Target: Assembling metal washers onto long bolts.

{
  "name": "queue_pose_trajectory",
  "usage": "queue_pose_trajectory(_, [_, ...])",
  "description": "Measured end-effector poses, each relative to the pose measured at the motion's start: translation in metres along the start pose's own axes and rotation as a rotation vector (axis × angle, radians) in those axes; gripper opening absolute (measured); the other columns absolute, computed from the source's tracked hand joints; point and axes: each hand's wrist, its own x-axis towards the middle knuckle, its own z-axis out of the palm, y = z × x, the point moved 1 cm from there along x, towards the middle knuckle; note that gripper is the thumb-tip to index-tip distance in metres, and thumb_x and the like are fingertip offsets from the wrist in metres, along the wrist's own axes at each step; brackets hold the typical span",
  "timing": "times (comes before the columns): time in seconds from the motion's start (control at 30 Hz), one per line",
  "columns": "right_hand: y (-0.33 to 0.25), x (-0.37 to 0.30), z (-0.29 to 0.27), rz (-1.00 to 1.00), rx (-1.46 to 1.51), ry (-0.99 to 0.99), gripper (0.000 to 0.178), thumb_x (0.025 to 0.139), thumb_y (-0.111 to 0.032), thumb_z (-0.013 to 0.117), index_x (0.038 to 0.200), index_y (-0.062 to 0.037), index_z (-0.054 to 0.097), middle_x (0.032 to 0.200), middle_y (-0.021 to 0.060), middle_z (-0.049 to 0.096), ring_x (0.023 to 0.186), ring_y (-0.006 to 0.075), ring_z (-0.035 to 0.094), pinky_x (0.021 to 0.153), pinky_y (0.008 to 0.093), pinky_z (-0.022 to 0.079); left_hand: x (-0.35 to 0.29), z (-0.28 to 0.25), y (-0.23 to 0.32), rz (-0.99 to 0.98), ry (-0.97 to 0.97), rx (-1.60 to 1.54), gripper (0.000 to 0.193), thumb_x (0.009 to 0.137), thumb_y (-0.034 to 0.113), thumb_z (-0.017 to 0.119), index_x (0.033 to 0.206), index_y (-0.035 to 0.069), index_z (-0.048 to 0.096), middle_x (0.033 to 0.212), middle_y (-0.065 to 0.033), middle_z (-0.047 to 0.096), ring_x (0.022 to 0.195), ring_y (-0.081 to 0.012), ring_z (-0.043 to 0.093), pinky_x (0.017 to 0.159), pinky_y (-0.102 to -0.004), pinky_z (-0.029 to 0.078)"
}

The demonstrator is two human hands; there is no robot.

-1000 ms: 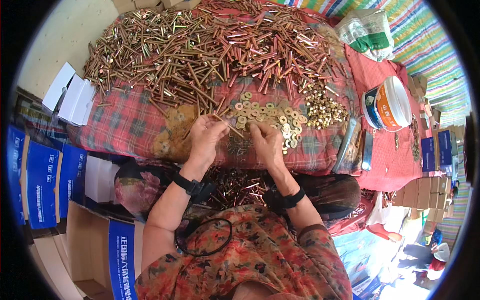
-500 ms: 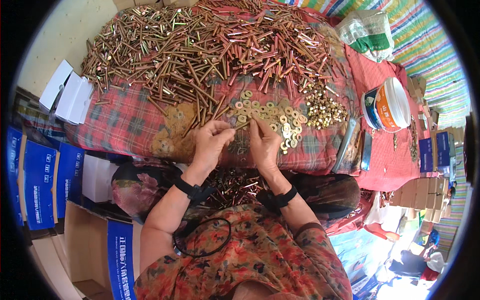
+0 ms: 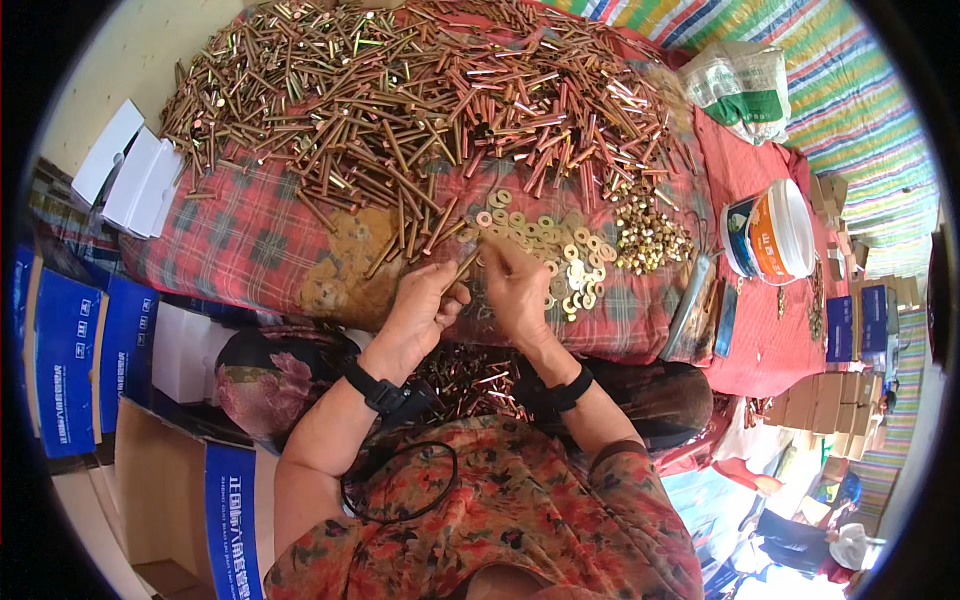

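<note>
A slim brass-coloured bolt (image 3: 466,265) slants up from my left hand (image 3: 420,308), which is closed around its lower part. Against the bolt's upper end, the thumb and fingers of my right hand (image 3: 517,287) are pinched together; whatever lies between them is hidden. Flat brass washers (image 3: 572,250) are spread just beyond and to the right of that hand. Farther right sits a small heap of golden nuts (image 3: 650,235). A large pile of long bolts (image 3: 400,110) covers the far part of the plaid cloth (image 3: 240,220), with a few loose ones near my left fingers.
At the right stand a white-lidded bucket (image 3: 775,232) and a white-green sack (image 3: 740,90); a flat metal tool (image 3: 690,300) lies nearer. White boxes (image 3: 143,185) are at the left, above blue cartons (image 3: 70,365). More bolts (image 3: 470,380) lie between my knees. A person (image 3: 800,540) is far off, lower right.
My left hand has turned, tilting the bolt from nearly level to steeply slanted. My right hand has shifted slightly left and down, its fingers now at the bolt's upper end.
</note>
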Motion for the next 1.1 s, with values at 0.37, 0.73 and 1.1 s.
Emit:
queue_pose_trajectory(0.37, [0.045,0.098,-0.010,-0.612,-0.743,-0.014,0.013,0.072,-0.004,0.057,0.083,-0.0068,0.063,0.093,0.0121,0.058,0.080,0.0264,0.055,0.065,0.0355,0.046,0.008,-0.005,-0.001,0.070,0.019,0.009,0.017,0.091,0.025,0.050,0.080,0.012,0.050,0.058,-0.0021,0.052,0.041,-0.0062,0.038,0.036,-0.0188,0.024])
queue_pose_trajectory(0.73, [0.032,0.091,-0.028,-0.053,-0.153,0.064,0.016,0.088,-0.012,0.056,0.097,0.0012,0.054,0.090,0.0110,0.060,0.074,0.0235,0.060,0.066,0.0323,0.050,0.002,0.000,0.005,0.247,0.065,0.092,0.014,0.087,0.018,0.059,0.078,0.007,0.056,0.062,-0.0002,0.053,0.046,-0.0048,0.040,0.039,-0.0167,0.026])
queue_pose_trajectory(1.1, [0.030,0.038,-0.054,0.482,0.874,-0.008,0.013,0.091,-0.010,0.051,0.099,0.0000,0.050,0.095,0.0095,0.059,0.088,0.0192,0.061,0.083,0.0359,0.051,0.009,0.009,-0.004,0.295,0.021,0.175,0.012,0.080,0.014,0.067,0.076,0.006,0.059,0.061,0.0003,0.053,0.045,-0.0034,0.040,0.040,-0.0174,0.025])
